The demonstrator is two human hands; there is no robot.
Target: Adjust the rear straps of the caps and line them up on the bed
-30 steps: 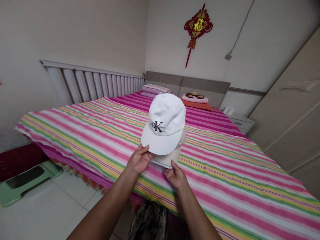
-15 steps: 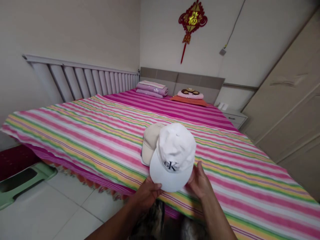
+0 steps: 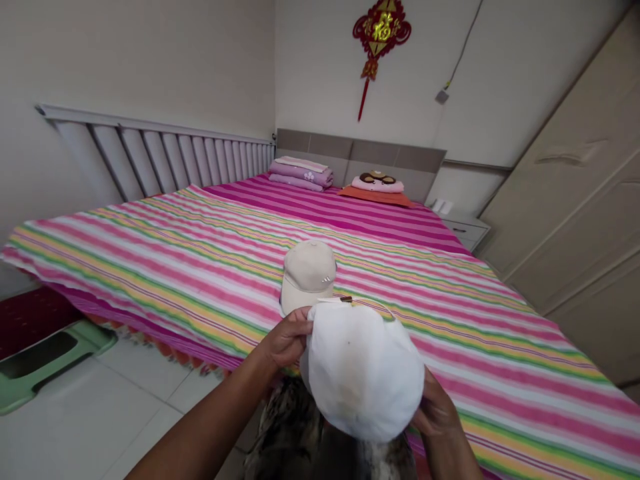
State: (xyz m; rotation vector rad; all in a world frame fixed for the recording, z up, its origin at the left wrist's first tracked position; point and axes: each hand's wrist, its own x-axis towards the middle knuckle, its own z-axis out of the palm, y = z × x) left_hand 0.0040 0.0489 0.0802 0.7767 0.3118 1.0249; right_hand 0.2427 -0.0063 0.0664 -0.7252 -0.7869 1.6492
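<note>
Over striped bedspread (image 3: 480, 333), white baseball cap (image 3: 363, 373) clutched by left hand (image 3: 287, 340) and right hand (image 3: 435, 412), fingers curled on it. Beige cap (image 3: 307, 275) sitting at 12 o'clock.

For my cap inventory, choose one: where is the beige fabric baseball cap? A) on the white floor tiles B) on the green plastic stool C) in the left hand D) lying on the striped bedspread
D. The beige fabric baseball cap sits on the striped bedspread, while the left hand and right hand grip the white baseball cap.
</note>
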